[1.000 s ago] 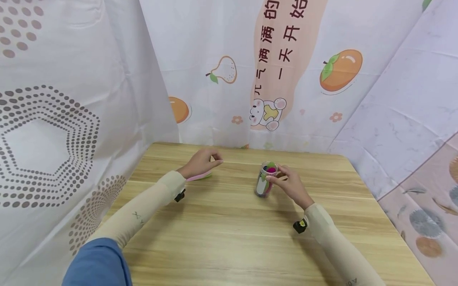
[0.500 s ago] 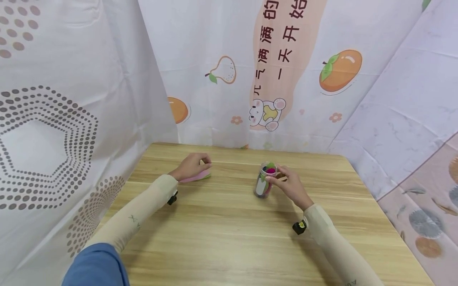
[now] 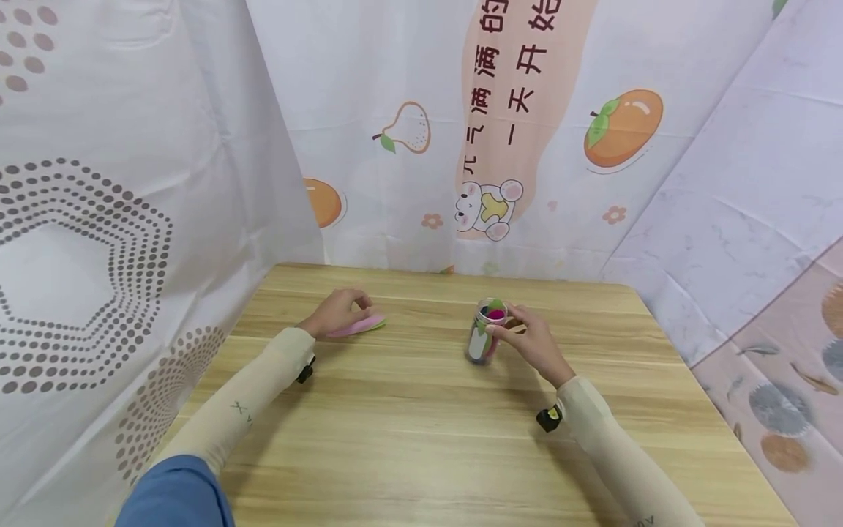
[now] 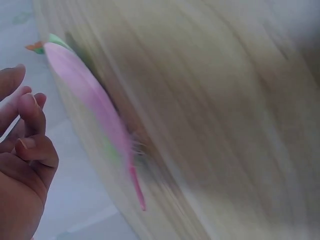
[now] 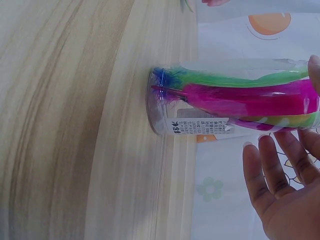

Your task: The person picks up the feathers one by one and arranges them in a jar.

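Note:
A clear jar [image 3: 479, 342] with a white label stands upright on the table, holding magenta, green and blue feathers [image 5: 240, 97]. My right hand [image 3: 536, 348] grips it near its rim between thumb and fingers. At the left, a pink feather [image 4: 92, 92] lies on the table, with some green showing beneath its edge. Just over that feather hovers my left hand [image 3: 336, 311], its fingers loosely bent. In the left wrist view nothing shows between those fingers, and they are apart from the feather.
The wooden table [image 3: 421, 424] runs back to a white curtain [image 3: 369, 66] printed with fruit and writing. More patterned cloth hangs along the left and right sides. Each wrist wears a small black camera [image 3: 549, 419].
My left hand has moved left and slightly nearer to me, uncovering more of the pink feather. My right hand still holds the jar in the same place.

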`<state>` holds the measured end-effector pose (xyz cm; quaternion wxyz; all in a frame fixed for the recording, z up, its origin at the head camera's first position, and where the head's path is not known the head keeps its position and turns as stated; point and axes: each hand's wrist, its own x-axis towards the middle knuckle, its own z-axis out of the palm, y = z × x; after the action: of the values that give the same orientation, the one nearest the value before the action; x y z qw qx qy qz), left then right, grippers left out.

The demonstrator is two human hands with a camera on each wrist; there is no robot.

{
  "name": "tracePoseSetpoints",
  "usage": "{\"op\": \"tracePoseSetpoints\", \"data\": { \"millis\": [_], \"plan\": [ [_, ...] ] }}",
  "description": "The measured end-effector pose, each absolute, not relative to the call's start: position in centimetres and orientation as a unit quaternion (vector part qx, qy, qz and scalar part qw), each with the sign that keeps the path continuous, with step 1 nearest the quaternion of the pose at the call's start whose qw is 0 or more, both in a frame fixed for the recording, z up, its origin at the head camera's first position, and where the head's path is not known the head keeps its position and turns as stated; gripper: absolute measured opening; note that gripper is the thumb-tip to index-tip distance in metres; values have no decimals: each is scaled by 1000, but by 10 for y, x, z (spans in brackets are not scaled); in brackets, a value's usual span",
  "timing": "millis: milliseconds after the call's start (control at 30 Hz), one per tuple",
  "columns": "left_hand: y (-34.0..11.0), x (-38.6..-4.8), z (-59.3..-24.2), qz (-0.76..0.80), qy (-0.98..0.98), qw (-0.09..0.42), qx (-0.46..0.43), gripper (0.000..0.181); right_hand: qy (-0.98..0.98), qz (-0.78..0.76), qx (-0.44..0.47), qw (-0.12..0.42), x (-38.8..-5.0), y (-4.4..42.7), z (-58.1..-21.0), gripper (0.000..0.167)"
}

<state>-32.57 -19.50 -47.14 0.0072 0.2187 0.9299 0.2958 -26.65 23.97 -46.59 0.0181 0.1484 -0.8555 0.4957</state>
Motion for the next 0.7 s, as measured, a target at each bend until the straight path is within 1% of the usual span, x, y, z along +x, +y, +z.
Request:
{"op": "tracePoseSetpoints", "data": {
  "millis": [100,267,500,633,700],
  "plan": [
    [-197,-326,-474,276,936,18,219,29,-856,495,148,26,-266,239,-466,64],
    [-200,-330,-482,250,943,37,217,32,-852,499,155,29,-264,238,-466,60],
    [-196,-335,-488,255,941,35,221,38,-852,499,156,31,-265,239,-466,57],
    [-190,-335,-489,251,941,34,224,41,-853,499,152,17,-264,238,-463,58],
    [-187,-334,-489,244,942,32,229,39,-853,499,151,11,-260,236,-456,58]
  ]
}}
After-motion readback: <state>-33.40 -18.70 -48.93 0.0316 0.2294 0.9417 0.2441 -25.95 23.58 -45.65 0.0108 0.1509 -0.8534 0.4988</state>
